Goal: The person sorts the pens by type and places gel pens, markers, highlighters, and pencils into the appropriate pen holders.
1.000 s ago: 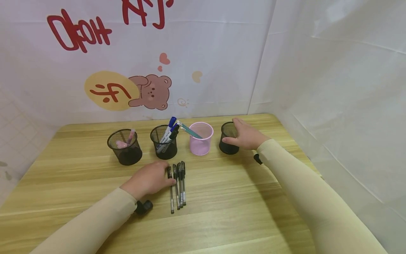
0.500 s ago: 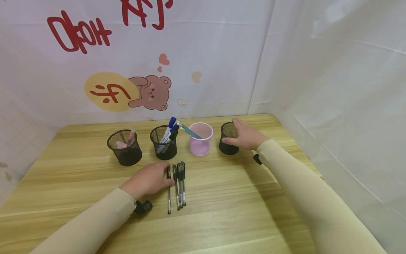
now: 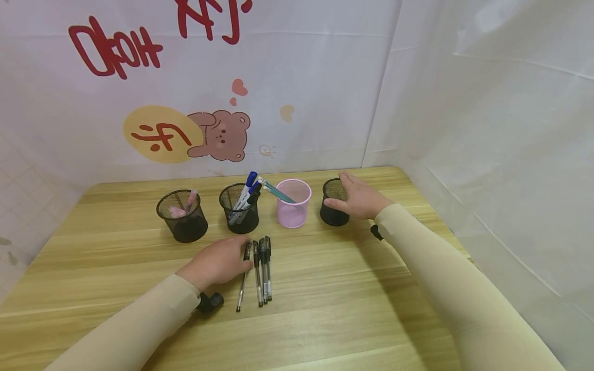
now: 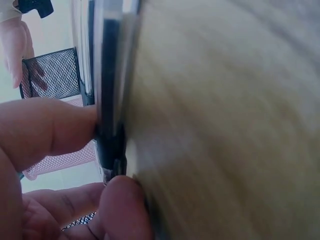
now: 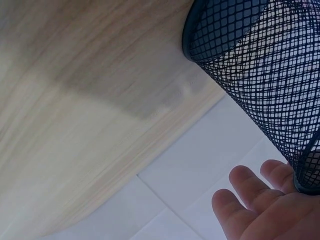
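In the head view my left hand [image 3: 219, 262] pinches a clear gel pen [image 3: 242, 289] with a black cap near its capped end. The left wrist view shows thumb and fingertips on either side of this pen [image 4: 109, 70]. Its other end slants toward me and leftward, close over the tabletop. Just right of it several similar gel pens [image 3: 264, 273] lie side by side. My right hand [image 3: 364, 201] holds a black mesh pen cup [image 3: 332, 210] at its rim, thumb in front and fingers behind. In the right wrist view several fingertips [image 5: 245, 192] show beside the rim.
Along the back of the wooden table [image 3: 325, 319] stand a black mesh cup [image 3: 189, 226] with pink items, another black cup [image 3: 242, 220] with blue and black markers, and a pink cup [image 3: 292, 214] with green pencils. White sheeting [image 3: 501, 154] hangs behind and to the right.
The pen in my left hand has turned, its lower end swinging left away from the other pens. The right hand and its cup have stayed in place.
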Demonstrator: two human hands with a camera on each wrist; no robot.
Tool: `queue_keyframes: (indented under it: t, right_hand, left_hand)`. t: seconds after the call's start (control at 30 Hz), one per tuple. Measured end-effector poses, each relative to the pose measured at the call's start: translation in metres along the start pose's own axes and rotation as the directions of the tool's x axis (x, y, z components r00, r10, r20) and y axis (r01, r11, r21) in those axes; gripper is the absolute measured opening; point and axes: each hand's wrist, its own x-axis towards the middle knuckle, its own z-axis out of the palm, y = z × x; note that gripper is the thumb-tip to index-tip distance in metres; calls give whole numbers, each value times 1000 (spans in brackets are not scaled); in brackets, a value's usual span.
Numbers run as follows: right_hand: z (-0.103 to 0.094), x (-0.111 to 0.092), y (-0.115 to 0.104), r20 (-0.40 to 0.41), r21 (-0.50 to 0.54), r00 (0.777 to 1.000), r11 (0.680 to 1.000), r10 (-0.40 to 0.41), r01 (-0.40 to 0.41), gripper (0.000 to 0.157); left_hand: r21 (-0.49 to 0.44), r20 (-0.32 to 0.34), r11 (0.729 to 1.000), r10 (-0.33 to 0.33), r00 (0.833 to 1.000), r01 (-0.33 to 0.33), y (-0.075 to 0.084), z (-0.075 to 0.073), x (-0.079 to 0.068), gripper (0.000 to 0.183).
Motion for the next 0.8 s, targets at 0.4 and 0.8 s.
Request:
queue_keyframes:
  t: [0.4, 0.8]
  right_hand:
    - [-1, -1, -1, -5, 13, 1000, 1000, -8, 9, 119]
    - [0, 0, 0, -1, 6, 1000, 1000, -4, 4, 120]
  left_hand:
    - [-33, 37, 999, -27, 999, 28, 2, -3, 2, 62]
    - [-51, 41, 997, -49, 998, 51, 5, -4, 0, 66]
